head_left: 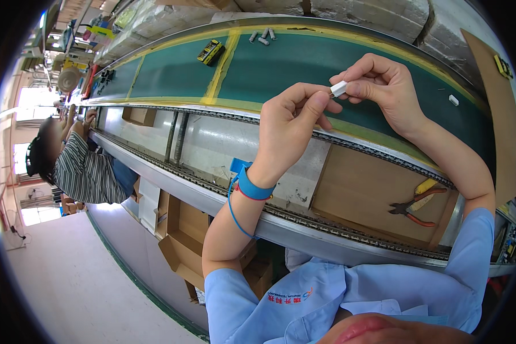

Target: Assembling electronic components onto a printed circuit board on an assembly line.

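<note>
In front of me, above the green belt, my right hand (pixel 384 89) pinches a small white plastic block (pixel 339 88) between thumb and fingers. A short metal part sticks out of its left end. My left hand (pixel 295 123) is closed, its thumb and forefinger meeting at that metal end; how firmly they grip it is hard to see. A blue wrist strap (pixel 253 186) with a cord circles my left wrist. Another small white block (pixel 453 100) lies on the belt to the right of my right hand.
The green belt (pixel 172 71) carries several small grey cylinders (pixel 263 40) and a black-yellow box (pixel 211 52). Nearer, pliers with orange handles (pixel 410 209) lie in a cardboard tray (pixel 355 189) beside a metal rail (pixel 304 226). Open cartons (pixel 183 229) stand below left; a person in stripes (pixel 92 169) works farther left.
</note>
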Action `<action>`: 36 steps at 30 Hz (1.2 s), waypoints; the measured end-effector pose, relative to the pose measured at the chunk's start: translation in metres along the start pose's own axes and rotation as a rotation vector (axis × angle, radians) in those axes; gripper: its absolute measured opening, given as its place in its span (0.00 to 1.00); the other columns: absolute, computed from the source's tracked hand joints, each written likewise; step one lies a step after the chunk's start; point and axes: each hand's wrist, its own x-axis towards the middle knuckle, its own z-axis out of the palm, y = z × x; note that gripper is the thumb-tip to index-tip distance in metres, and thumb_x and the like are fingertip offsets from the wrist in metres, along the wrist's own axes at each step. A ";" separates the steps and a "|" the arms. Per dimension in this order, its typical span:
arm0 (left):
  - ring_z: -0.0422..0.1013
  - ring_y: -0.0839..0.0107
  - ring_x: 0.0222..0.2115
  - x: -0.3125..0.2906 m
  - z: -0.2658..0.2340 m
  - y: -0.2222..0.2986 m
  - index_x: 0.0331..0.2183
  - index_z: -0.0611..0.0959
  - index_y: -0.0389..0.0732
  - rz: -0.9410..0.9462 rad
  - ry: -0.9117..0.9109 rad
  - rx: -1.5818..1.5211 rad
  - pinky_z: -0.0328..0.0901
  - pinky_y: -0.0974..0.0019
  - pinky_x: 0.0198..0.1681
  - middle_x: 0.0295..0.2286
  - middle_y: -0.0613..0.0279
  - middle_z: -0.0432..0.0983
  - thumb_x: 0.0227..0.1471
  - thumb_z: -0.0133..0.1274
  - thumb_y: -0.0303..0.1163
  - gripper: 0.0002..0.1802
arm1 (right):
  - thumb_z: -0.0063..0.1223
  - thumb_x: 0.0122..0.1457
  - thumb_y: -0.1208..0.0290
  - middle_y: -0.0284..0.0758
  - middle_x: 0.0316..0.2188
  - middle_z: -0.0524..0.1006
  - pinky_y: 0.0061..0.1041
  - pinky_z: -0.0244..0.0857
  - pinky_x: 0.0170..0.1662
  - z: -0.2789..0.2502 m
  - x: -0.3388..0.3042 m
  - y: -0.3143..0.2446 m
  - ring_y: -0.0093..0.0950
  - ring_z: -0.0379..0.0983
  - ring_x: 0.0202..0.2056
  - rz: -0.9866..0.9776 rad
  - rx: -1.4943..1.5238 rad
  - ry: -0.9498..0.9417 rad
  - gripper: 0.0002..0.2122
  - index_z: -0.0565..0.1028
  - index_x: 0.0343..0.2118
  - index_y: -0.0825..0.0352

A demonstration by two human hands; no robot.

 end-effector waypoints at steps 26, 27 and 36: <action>0.71 0.80 0.20 0.000 -0.004 -0.006 0.30 0.77 0.33 -0.028 0.072 0.034 0.65 0.77 0.21 0.23 0.61 0.76 0.51 0.55 0.29 0.09 | 0.51 0.53 0.81 0.28 0.32 0.73 0.13 0.62 0.35 0.009 -0.004 0.010 0.15 0.68 0.32 -0.034 -0.335 -0.033 0.08 0.74 0.37 0.68; 0.71 0.80 0.19 0.002 -0.003 -0.009 0.28 0.77 0.33 0.011 0.072 0.076 0.65 0.77 0.21 0.21 0.61 0.76 0.49 0.56 0.27 0.07 | 0.51 0.52 0.81 0.27 0.31 0.72 0.13 0.61 0.33 0.003 -0.007 0.013 0.15 0.67 0.31 -0.035 -0.360 -0.025 0.08 0.73 0.36 0.68; 0.72 0.76 0.17 0.006 -0.008 -0.012 0.28 0.75 0.34 -0.134 0.003 -0.206 0.66 0.74 0.20 0.21 0.61 0.76 0.49 0.56 0.29 0.09 | 0.53 0.53 0.77 0.23 0.29 0.70 0.11 0.54 0.27 -0.002 -0.005 0.028 0.11 0.62 0.29 0.035 -0.299 -0.011 0.10 0.72 0.39 0.65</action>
